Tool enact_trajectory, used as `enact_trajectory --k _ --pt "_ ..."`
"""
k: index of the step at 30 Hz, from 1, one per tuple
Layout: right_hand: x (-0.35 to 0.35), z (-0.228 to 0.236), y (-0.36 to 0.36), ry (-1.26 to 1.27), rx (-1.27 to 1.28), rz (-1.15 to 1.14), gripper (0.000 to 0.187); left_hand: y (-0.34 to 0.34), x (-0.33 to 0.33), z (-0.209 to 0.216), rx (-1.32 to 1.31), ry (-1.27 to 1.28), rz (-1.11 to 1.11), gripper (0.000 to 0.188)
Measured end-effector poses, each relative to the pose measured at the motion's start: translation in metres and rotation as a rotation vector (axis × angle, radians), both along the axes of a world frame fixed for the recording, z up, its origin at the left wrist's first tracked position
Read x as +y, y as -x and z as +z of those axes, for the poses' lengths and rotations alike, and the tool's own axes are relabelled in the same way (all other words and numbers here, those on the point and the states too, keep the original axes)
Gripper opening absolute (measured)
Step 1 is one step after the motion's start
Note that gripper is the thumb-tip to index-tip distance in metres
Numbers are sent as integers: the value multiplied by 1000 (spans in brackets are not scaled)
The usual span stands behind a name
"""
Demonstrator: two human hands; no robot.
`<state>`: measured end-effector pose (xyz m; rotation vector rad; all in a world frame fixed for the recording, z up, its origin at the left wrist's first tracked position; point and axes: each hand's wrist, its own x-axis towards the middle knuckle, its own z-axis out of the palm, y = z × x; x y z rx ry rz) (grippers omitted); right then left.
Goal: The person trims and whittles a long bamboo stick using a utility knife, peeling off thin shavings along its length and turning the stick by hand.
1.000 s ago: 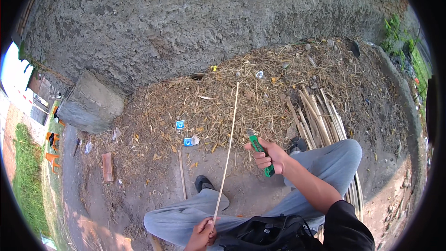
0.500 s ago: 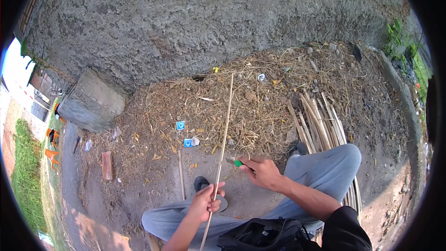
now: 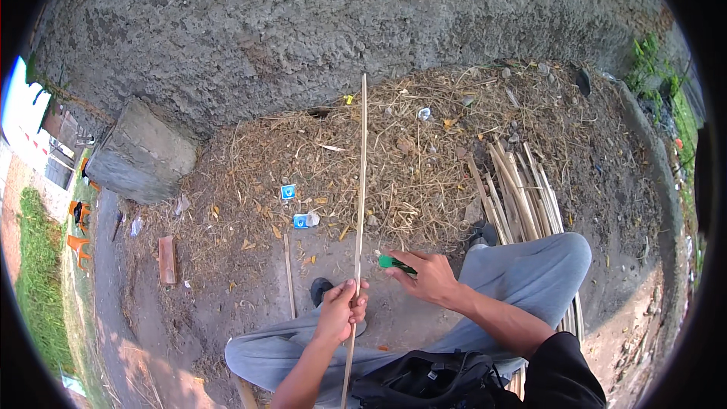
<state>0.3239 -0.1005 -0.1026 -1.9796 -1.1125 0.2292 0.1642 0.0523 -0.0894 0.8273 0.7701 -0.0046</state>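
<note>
My left hand [image 3: 338,313] is closed round a long, thin bamboo strip [image 3: 361,182], which stands nearly upright in the view. The strip's lower end runs down past my lap to the lower edge. Just right of the strip, my right hand [image 3: 430,279] grips a green-handled knife [image 3: 387,261]. Its short blade is hard to make out and seems apart from the strip. Both hands are in front of my bent legs in grey trousers [image 3: 522,276].
A bundle of split bamboo strips [image 3: 519,193] lies by my right leg. Another strip [image 3: 289,276] lies on the ground at left. Dry shavings [image 3: 401,212], two blue packets [image 3: 301,221], a brick [image 3: 167,260] and a concrete block [image 3: 144,153] lie before a rough wall [image 3: 326,30].
The bamboo strip has swung more upright, its top end moving left and farther up. My left hand has turned slightly with it. My right hand stays nearly in place with the knife.
</note>
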Motion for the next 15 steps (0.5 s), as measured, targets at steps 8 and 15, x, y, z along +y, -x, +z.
enact_trajectory --k 8,15 --pt "0 -11 9 -58 3 60 28 0 3 -4 -113 194 -44 27" --pt "-2 2 12 -43 -132 54 25 -5 -1 -11 -98 228 -58 25"
